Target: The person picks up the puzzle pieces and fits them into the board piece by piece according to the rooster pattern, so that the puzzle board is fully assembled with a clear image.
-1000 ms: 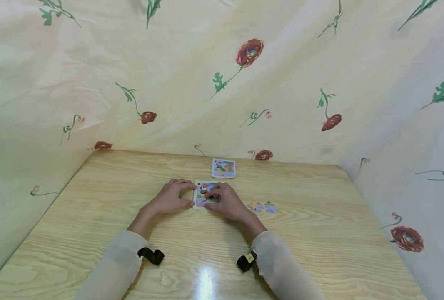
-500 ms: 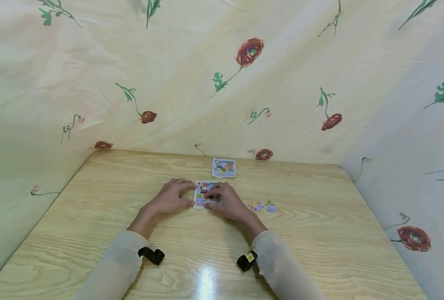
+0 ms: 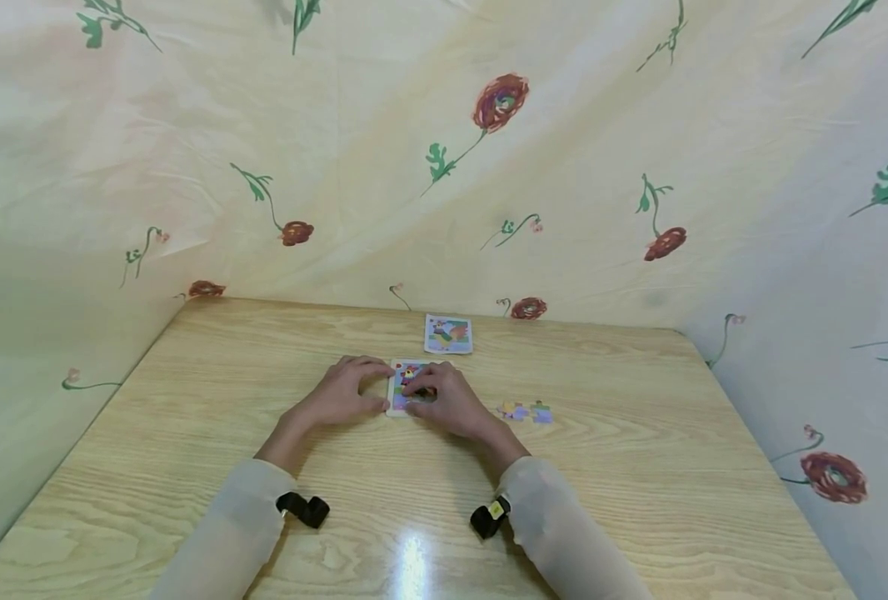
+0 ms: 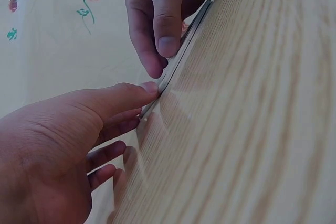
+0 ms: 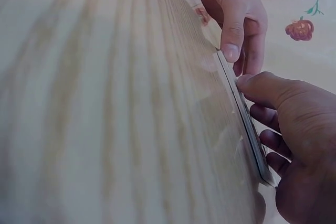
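A small square jigsaw puzzle (image 3: pixel 400 385) with a pale border and a colourful bird picture lies flat on the table. My left hand (image 3: pixel 345 392) holds its left side, thumb at the near corner and fingers at the far one. In the left wrist view that thumb meets the thin edge of the tray (image 4: pixel 181 56). Over the right part of the puzzle bends my right hand (image 3: pixel 450 400), thumb and fingertips down close to the picture and covering much of it. I cannot tell whether a piece is between them.
Several loose puzzle pieces (image 3: pixel 517 411) lie right of the puzzle, beside the right wrist. A square picture card (image 3: pixel 448 334) with a similar bird sits behind it. Flowered cloth (image 3: pixel 384 167) closes off the back and sides of the wooden table (image 3: pixel 616 467).
My right hand has shifted slightly to the left over the puzzle, its fingertips now covering more of the picture's middle. The left hand keeps its place at the left edge.
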The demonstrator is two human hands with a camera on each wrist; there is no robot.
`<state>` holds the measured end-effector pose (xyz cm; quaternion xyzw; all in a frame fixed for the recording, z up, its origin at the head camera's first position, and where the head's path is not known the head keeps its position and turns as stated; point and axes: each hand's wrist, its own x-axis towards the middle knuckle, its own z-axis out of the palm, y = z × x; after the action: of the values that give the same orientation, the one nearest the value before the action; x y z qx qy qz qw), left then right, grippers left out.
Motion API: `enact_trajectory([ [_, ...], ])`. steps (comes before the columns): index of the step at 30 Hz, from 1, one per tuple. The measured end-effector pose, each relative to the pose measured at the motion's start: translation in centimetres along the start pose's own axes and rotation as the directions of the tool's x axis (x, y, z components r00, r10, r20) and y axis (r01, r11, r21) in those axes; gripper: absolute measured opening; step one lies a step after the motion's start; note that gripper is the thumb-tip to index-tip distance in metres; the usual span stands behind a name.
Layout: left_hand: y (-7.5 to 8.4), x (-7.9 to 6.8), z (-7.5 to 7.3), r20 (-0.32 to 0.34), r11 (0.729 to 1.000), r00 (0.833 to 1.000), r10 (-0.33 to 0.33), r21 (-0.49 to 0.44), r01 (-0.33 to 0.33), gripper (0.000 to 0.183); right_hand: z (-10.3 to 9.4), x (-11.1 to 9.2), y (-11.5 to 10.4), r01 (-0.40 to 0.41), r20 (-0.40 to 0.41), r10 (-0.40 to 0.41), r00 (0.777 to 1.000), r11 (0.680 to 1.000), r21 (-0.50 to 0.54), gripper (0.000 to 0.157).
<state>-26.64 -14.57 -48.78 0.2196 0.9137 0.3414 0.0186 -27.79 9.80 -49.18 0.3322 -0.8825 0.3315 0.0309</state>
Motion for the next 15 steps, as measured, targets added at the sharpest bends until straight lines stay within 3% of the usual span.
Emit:
enact_trajectory([
  [15, -0.18, 0.08, -0.05, 0.001, 1.000, 1.000, 0.000, 0.001, 0.000, 0.053, -0.06, 0.32, -0.34, -0.052, 0.027, 0.052, 0.998, 0.998, -0.020, 0.018],
])
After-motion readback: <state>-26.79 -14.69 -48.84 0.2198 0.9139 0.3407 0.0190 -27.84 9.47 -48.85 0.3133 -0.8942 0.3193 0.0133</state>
